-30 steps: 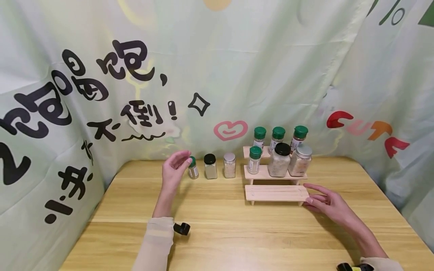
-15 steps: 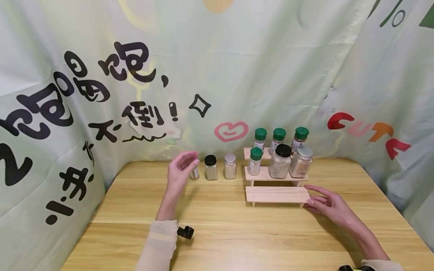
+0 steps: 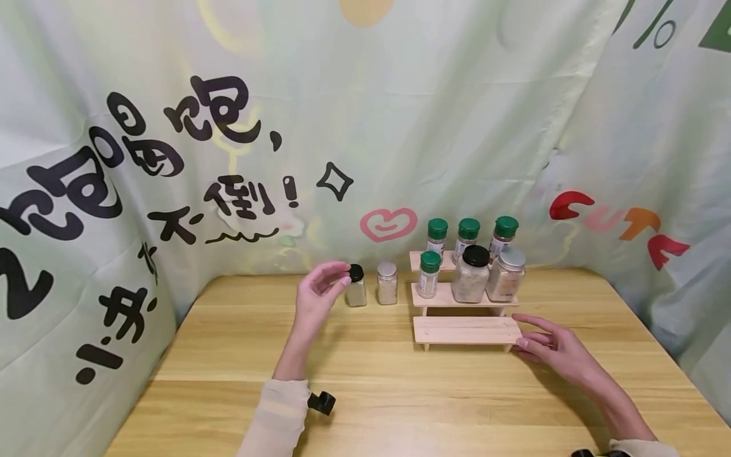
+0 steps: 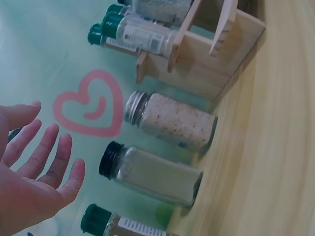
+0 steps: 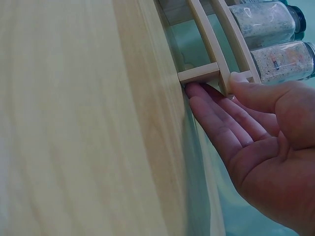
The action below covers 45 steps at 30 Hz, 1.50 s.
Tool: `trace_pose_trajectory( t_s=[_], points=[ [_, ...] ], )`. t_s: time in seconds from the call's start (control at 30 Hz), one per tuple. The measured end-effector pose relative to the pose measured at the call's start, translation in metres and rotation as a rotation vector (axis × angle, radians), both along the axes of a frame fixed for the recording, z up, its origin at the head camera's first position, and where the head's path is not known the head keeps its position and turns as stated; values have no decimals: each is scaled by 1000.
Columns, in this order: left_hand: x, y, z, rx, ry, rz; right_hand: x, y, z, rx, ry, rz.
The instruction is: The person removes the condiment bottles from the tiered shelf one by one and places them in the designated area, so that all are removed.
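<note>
My left hand hovers with loosely bent, spread fingers, holding nothing. Its fingertips overlap the black-lidded glass jar in the head view; the left wrist view shows them apart from that jar. A green-capped spice bottle stands beside it, hidden behind the hand in the head view. To the right is a silver-lidded jar of pinkish grains. My right hand holds the right end of the lowest step of a tiered wooden spice rack, thumb and fingers at its end and leg.
On the rack's top tier stand several green-capped bottles. The middle tier bears another green-capped bottle, a big black-lidded jar and a big silver-lidded jar. A printed curtain hangs behind the wooden table.
My left hand has moved right, from beside the green-capped bottle to in front of it and near the black-lidded jar. My right hand and the rack have stayed put.
</note>
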<state>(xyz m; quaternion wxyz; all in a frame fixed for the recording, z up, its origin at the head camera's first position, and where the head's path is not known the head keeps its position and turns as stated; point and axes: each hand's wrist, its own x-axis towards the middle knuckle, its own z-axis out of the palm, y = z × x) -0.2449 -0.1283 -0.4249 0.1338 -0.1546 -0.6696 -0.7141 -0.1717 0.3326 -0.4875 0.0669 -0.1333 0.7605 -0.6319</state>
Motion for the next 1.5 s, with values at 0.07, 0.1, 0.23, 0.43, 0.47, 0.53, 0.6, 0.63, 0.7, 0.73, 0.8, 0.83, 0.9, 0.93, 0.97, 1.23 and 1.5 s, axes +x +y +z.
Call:
trace_pose_trajectory(
  t_s=[0.07, 0.1, 0.23, 0.43, 0.47, 0.53, 0.6, 0.63, 0.7, 0.73, 0.8, 0.83, 0.9, 0.93, 0.97, 1.23, 1.5],
  points=[
    [1, 3, -2, 3, 13, -10, -1, 0, 0, 5, 1, 2],
    [1, 4, -3, 0, 20, -12, -1, 0, -1, 3, 3, 5],
    [3, 10, -7, -3, 22, -23, -2, 0, -2, -23, 9, 35],
    [4, 19, -11, -4, 41, -73, -1, 0, -2, -36, -3, 30],
    [5, 21, -11, -3, 45, -79, -1, 0, -2, -31, -4, 26],
    [7, 24, -10, -2, 50, -90, -1, -1, 0, -26, -3, 19],
    [8, 27, -10, 2, 41, -92, -1, -2, 1, -21, -1, 19],
    [9, 29, -10, 1, 34, -95, -2, -2, 1, -20, 1, 19],
    [10, 33, -10, 0, 22, -109, -2, -2, 2, -26, -2, 19],
    [10, 35, -10, -3, 18, -116, -2, -2, 2, -25, -2, 17],
    [9, 40, -10, -8, 15, -134, -1, -1, 2, -21, -2, 15],
    [9, 43, -10, -11, 17, -144, -1, 0, 2, -21, -2, 14],
    [7, 49, -10, -19, 18, -155, -1, 0, 2, -18, 1, 11],
    [7, 53, -10, -21, 18, -160, -1, 0, 2, -16, 4, 10],
    [6, 56, -9, -21, 16, -167, -1, 1, 2, -17, 5, 11],
    [2, 83, -3, -31, 12, -181, 0, 1, 0, -41, 10, 31],
    [-5, 107, 0, -15, 9, -206, 1, 1, -1, -41, 2, 25]
  ],
)
